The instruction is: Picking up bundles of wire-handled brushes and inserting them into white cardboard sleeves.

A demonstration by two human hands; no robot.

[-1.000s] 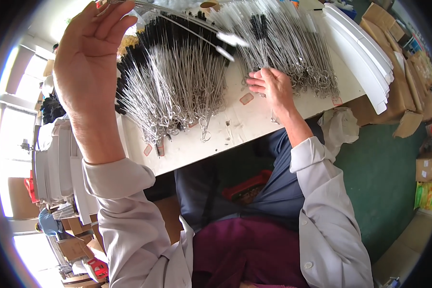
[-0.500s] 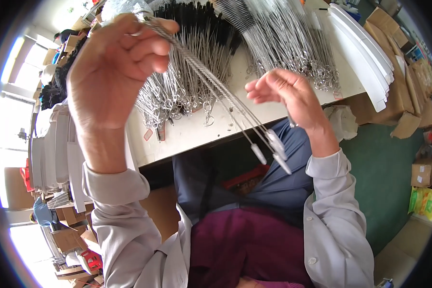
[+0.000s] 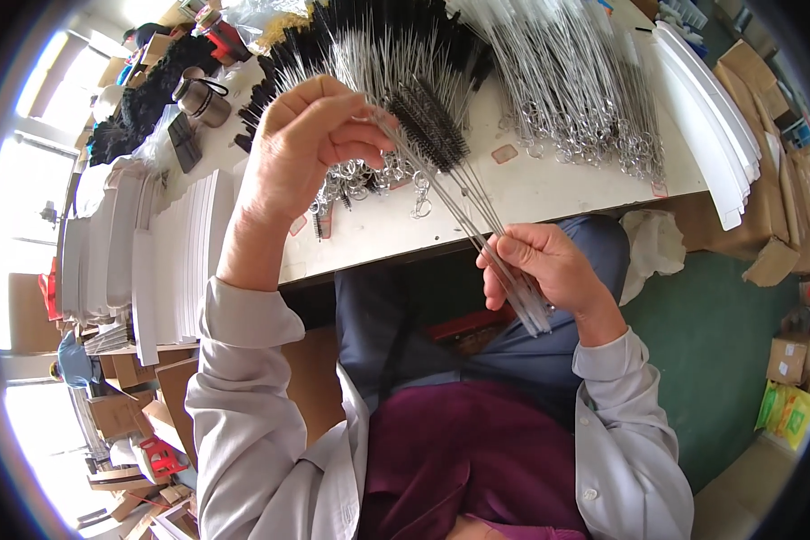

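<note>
my left hand [image 3: 310, 148] pinches the black bristle end of a few wire brushes [image 3: 459, 193]; my right hand [image 3: 549, 270] closes on their wire stems, above my lap. i'd judge one small bunch gathered, heaps [image 3: 549, 81] unsorted on the table [image 3: 549, 184]. brown cartons [image 3: 765, 243] sit right, white card stacks [image 3: 189, 252] left.

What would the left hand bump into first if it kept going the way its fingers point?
The left hand points right, at the black bristle heads of the wire brushes it pinches. It would probably meet those first, though depth is hard to judge here.
</note>
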